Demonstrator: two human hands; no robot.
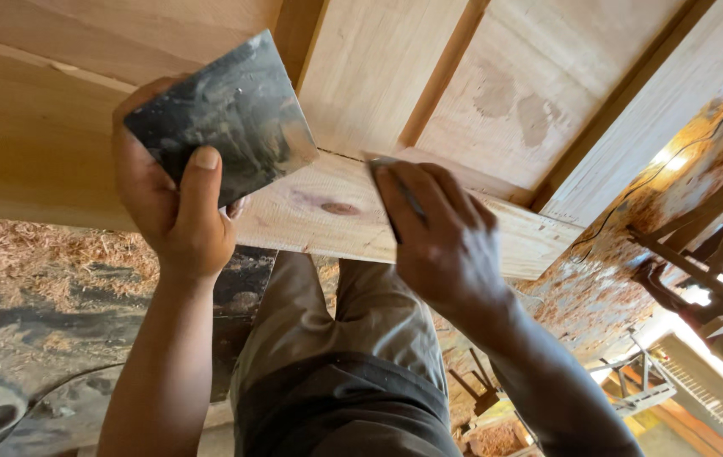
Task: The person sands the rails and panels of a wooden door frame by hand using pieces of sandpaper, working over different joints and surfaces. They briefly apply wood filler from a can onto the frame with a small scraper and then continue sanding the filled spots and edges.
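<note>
My left hand (177, 203) is closed around a dark, smeared flat plate (224, 118), thumb pressed across its lower face and fingers wrapped behind its near edge; the plate stands tilted, its broad face turned toward me, and serves as a carrier held just off the wood. My right hand (442, 241) is closed on a thin scraper blade (395, 190), of which only a narrow dark strip shows between the fingers; the fingertips press its upper end against the pale wooden board (336, 216). The board runs from lower left to upper right across the view, its long axis passing under both hands, and it forms the front rail of a larger timber frame (497, 93) built of light panels and darker battens. The working point is a fine dark joint line (340, 156) where the rail meets the panel above it; this seam lies immediately left of the blade tip and immediately right of the plate's lower corner, so it sits between the two hands. The right hand is the nearer of the two to the seam and is already touching the wood beside it; the plate is close to it but I cannot tell whether it touches the board. A reddish knot (340, 208) marks the rail face below the seam. Below the frame are my trousers (336, 338) and a floor strewn with wood shavings (48, 254).
</note>
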